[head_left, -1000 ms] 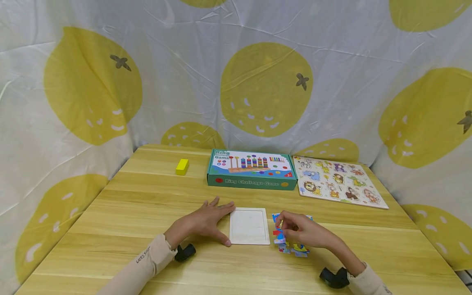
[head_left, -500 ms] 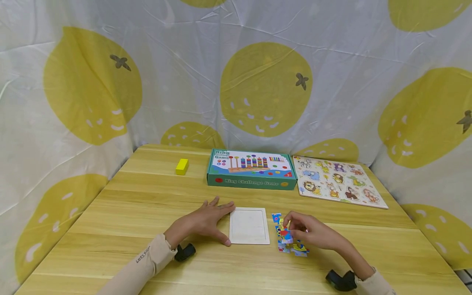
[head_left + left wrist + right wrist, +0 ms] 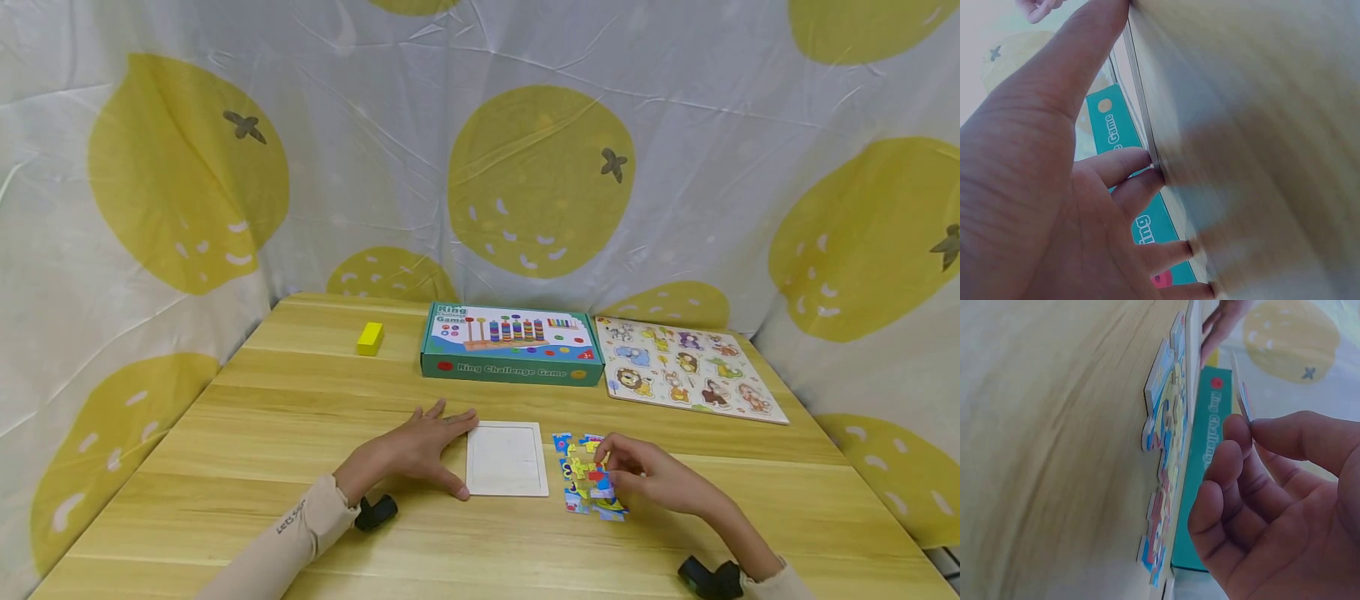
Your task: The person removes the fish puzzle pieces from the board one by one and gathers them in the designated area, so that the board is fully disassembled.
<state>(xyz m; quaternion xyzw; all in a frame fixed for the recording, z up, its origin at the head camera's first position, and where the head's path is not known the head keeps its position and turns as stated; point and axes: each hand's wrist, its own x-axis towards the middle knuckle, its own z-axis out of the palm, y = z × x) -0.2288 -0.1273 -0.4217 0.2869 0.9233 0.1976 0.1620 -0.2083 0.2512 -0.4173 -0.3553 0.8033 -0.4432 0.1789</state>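
Note:
My left hand (image 3: 417,451) lies with spread fingers along the left edge of a shallow white puzzle tray (image 3: 507,458), thumb and index fingertip at its corners. In the head view my right hand (image 3: 654,477) is over a cluster of colourful jigsaw pieces (image 3: 575,502) to the right of the tray. Between its thumb and index finger it pinches one flat jigsaw piece (image 3: 1241,394), seen edge-on in the right wrist view and raised above the others. The held piece shows red and blue in the head view and overlaps part of the cluster there.
Behind the tray lies a green Ring Challenge Game box (image 3: 513,343). An animal puzzle board (image 3: 688,367) is at the back right, and a yellow block (image 3: 370,339) at the back left. A lemon-patterned cloth (image 3: 375,167) surrounds the wooden table (image 3: 300,392).
My right hand has shifted to the right over the cluster with the pinched jigsaw piece, uncovering pieces on the cluster's left side. My left hand and the tray have stayed put.

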